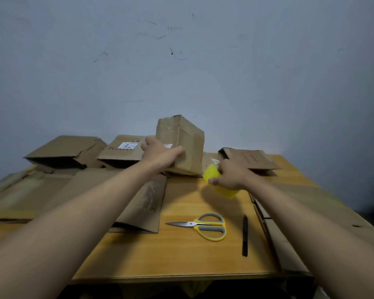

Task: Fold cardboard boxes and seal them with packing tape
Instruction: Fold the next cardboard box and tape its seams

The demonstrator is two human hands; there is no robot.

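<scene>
The left hand [160, 153] grips the near side of the folded cardboard box [181, 145], thumb and fingers spread across it; the box stands tilted on the table [181, 255]. The right hand [231, 175], just right of the box, is closed around a yellow tape roll [212, 175]. Scissors [203, 226] and a black pen [244, 236] lie nearer the person than the right hand.

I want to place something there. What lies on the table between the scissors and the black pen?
Nothing: the head view shows only bare table between the scissors and the black pen.
</scene>
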